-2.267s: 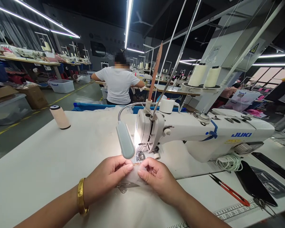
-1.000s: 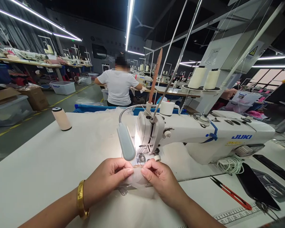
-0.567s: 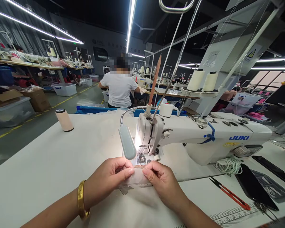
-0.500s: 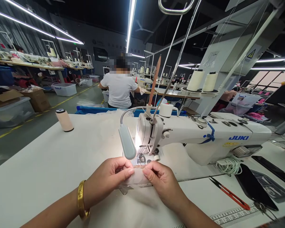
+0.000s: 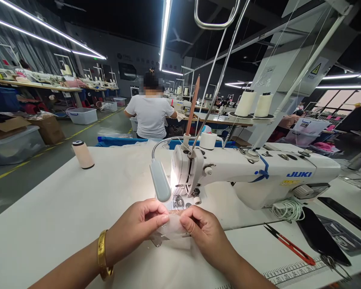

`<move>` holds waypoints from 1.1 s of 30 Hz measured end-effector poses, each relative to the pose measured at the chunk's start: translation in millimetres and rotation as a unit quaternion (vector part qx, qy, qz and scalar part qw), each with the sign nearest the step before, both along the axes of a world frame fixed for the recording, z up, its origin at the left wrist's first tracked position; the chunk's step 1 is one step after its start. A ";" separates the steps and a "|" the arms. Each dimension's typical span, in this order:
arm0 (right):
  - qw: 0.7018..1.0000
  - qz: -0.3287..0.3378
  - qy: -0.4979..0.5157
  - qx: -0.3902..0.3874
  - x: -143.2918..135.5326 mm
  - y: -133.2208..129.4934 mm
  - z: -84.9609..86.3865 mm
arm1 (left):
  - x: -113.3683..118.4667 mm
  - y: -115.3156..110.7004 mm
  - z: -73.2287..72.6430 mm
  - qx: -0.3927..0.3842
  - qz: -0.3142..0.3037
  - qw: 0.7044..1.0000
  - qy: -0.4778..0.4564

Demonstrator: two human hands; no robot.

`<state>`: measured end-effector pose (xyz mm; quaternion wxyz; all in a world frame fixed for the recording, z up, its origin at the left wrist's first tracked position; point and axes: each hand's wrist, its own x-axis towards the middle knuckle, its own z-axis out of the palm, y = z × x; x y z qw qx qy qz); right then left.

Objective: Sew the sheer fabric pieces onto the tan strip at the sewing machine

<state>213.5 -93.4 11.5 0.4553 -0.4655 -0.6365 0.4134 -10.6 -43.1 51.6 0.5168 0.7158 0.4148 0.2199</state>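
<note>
Between my two hands a piece of thin, sheer white fabric point(image 5: 172, 225) is stretched, just in front of the needle area of a white sewing machine point(image 5: 228, 172). My left hand point(image 5: 147, 218) pinches its left side between thumb and fingers; a gold bracelet point(image 5: 101, 253) circles that wrist. The right side is pinched by my right hand point(image 5: 201, 228). A brownish strip shows along the fabric's far edge, close to the presser foot point(image 5: 178, 201). A grey lamp head point(image 5: 160, 180) on a bent metal neck lights the spot from the left.
A thread spool point(image 5: 83, 155) stands at the table's far left. Right of my hands lie red-handled thread snips point(image 5: 291, 245), a black phone point(image 5: 320, 237), a coil of pale cord point(image 5: 287, 209) and a printed ruler point(image 5: 291, 273). Ahead, a person in a white shirt point(image 5: 151, 114) sits at another machine.
My hands keep their pinch on the fabric with hardly any movement. The fabric's lower part hangs slightly differently, and the camera view has shifted a little.
</note>
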 end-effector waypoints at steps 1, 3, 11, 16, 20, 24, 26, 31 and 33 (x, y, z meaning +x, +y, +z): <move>1.000 0.004 -0.001 -0.004 0.1 -0.1 0.9 | -0.1 0.6 0.2 -0.002 0.002 1.000 -0.001; 1.000 0.011 -0.006 -0.017 0.2 -0.8 3.0 | -0.2 1.9 0.6 -0.004 0.002 1.000 0.001; 0.999 0.011 -0.006 -0.050 -2.7 -1.2 9.5 | 0.5 3.0 2.5 0.010 0.002 0.999 0.033; 0.998 0.010 0.012 -0.062 -2.0 0.8 6.7 | -0.6 2.4 2.0 0.005 -0.001 1.000 0.030; 0.996 0.004 0.023 -0.086 -1.1 1.3 5.1 | -0.3 1.4 2.7 -0.016 0.001 1.000 0.020; 0.993 0.016 0.049 -0.111 0.0 2.2 4.9 | 0.4 1.4 3.4 -0.021 0.002 1.000 0.018; 0.990 0.024 0.064 -0.122 0.3 2.7 5.1 | 0.4 2.0 3.0 -0.020 0.002 1.000 0.022; 0.989 0.041 0.062 -0.127 1.1 3.7 5.2 | -1.0 5.1 -0.9 -0.033 -0.003 0.999 0.020; 0.991 0.041 0.056 -0.115 2.0 4.5 4.2 | -2.3 6.5 -3.8 -0.027 -0.007 0.999 0.020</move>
